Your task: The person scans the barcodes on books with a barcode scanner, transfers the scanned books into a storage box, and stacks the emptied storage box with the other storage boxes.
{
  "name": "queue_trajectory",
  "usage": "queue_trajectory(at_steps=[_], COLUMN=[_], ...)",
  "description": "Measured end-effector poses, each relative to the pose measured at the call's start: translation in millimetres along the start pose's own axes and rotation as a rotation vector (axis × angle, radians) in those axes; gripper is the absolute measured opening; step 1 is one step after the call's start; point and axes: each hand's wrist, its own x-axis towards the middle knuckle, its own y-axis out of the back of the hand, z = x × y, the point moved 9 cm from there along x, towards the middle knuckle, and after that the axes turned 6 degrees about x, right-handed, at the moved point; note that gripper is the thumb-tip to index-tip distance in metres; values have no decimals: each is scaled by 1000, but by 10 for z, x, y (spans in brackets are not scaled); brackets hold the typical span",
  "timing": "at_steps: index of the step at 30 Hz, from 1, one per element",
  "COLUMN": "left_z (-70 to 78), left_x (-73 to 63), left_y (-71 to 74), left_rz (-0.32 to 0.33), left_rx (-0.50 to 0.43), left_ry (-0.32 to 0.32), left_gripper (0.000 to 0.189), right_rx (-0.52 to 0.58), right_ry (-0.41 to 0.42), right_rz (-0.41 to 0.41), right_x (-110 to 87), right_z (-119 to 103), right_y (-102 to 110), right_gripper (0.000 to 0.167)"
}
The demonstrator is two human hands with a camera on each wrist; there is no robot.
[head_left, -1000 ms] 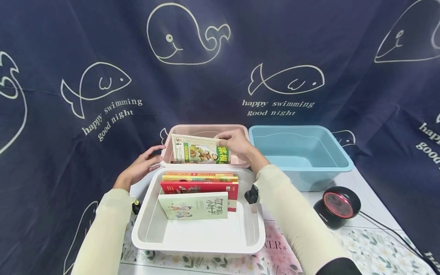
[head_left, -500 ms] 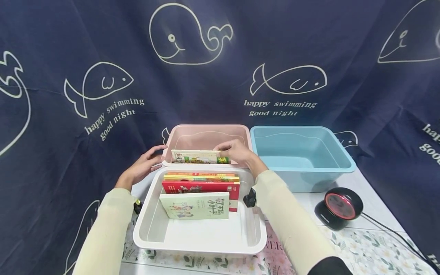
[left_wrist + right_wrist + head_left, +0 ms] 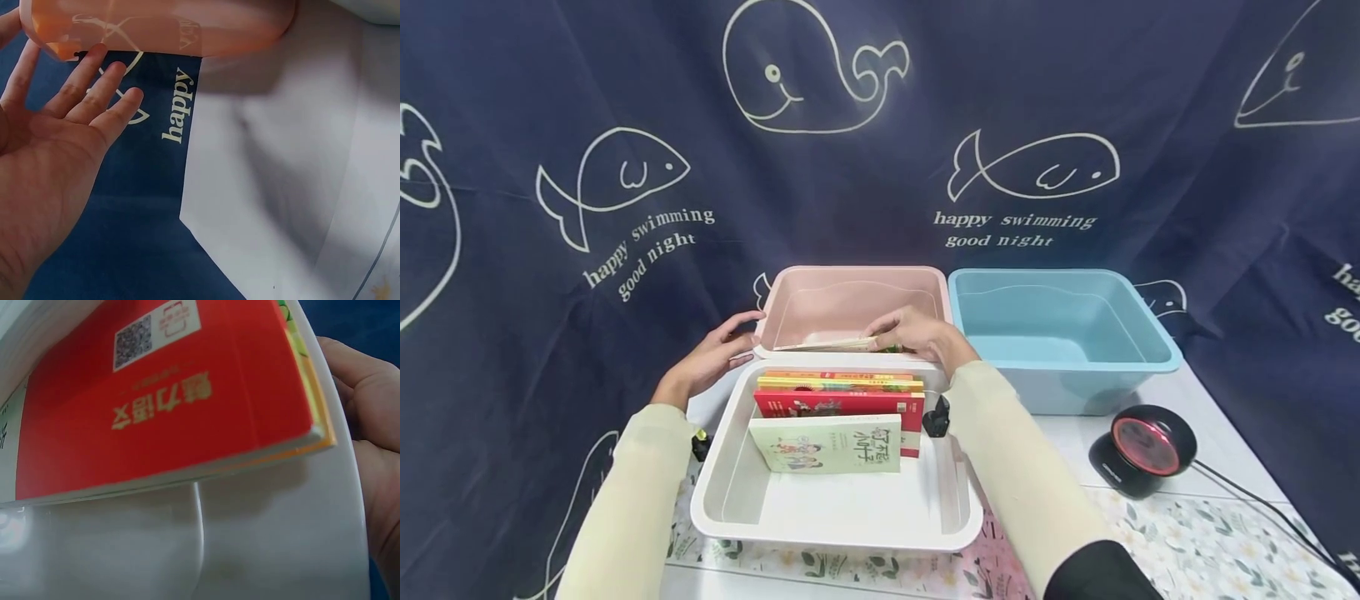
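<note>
A thin book (image 3: 823,345) sits low inside the pink bin (image 3: 857,286), and mostly its pale top edge shows in the head view. My right hand (image 3: 917,332) pinches that book at its right end. At the bin's left rim is my left hand (image 3: 715,354), fingers extended. The left wrist view shows this hand (image 3: 56,144) with spread fingers beside the outside wall of the pink bin (image 3: 244,25). In the right wrist view, the white bin's wall hides part of my right hand (image 3: 375,412), and the book it holds is out of sight.
Nearer stands a white bin (image 3: 850,504) with a pale green book (image 3: 827,450), a red book (image 3: 842,406) and yellow-orange books (image 3: 838,381) upright. A blue bin (image 3: 1052,321) stands right of the pink one. A round black device (image 3: 1146,446) with a cord sits at right.
My right hand has lowered the book into the pink bin; its illustrated cover has sunk from sight, leaving mainly the top edge. My left hand has stayed by the left rim.
</note>
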Motion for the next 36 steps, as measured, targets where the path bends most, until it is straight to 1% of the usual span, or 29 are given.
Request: queue_trajectory(at_steps=[4,11,17,21,25,27,29,32,36], left_z=[7,9,-7,-28,-44,-34,-30,-10,1], left_x=[9,6,-10,-26,-36,-45,-49,-50,-12], left_y=[12,14,21,9,-10,-19,-23,-27,-39], left_rz=[1,-1,0,-6,-11,-12,-11,-13,-14], left_rx=[6,-33,-16,-16,-24,-26,-26,-25,-36], left_ry=[8,-9,-1,0,-1,-4,-7,-17,-18], left_gripper=[58,57,58,60,60,61,60,60,57], right_rx=[-20,-97,-151,-150,-138,-109,-65,33,106], right_ry=[1,29,28,18,19,20,28,46,61], right_rz=[-28,-52,-53,-52,-43,-24,-7,5,13], right_x=[25,26,-3,-12,-4,-1,-3,-14,-52], right_z=[-5,-25,-20,-4,6,9,3,-21,-73], right_y=[-21,-63,-84,-97,-96,-82,-65,-43,0], right_gripper=[25,24,19,20,21,20,21,25,28])
